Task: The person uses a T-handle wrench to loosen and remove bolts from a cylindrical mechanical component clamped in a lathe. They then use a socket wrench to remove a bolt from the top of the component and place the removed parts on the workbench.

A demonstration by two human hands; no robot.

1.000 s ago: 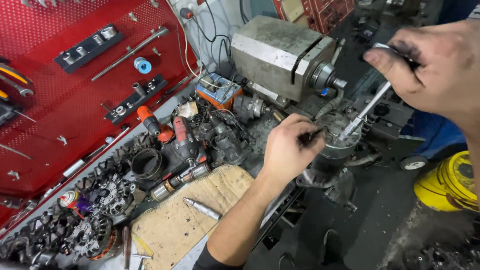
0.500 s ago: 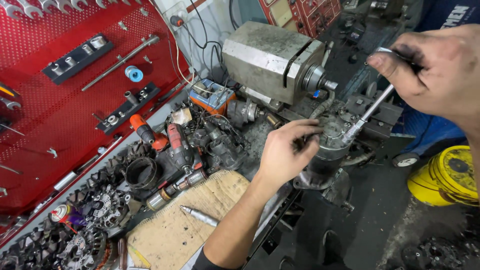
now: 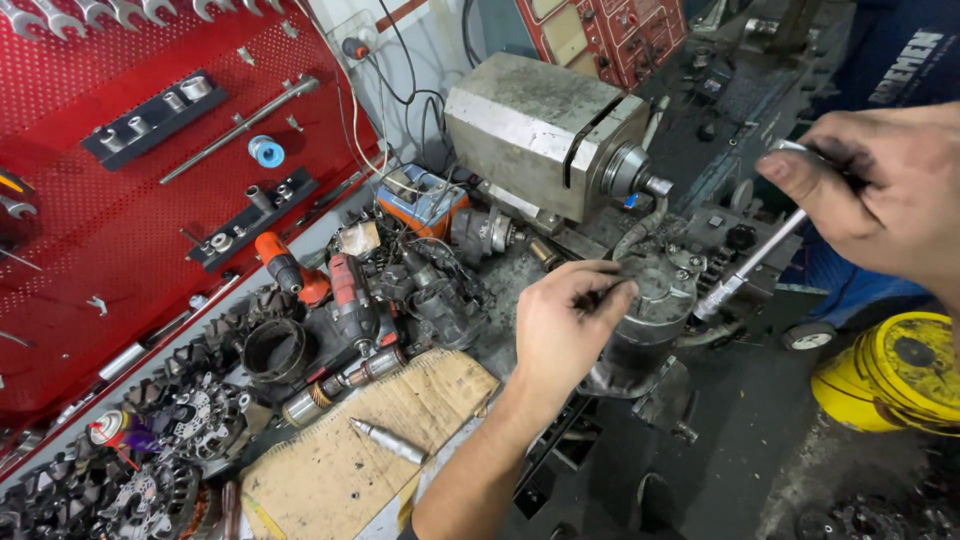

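Fingers of the left hand (image 3: 565, 325) pinched the rim of a grey motor housing (image 3: 640, 330) at the table edge, while the right hand (image 3: 880, 190) gripped a metal ratchet wrench (image 3: 750, 265) angled onto it.

red pegboard wall (image 3: 120, 250) | cluttered workbench (image 3: 330, 470) | dark greasy floor (image 3: 740, 450)

A repair workshop: red pegboard (image 3: 120, 250) hung with wrenches (image 3: 150, 10), greasy motor parts (image 3: 180, 410)
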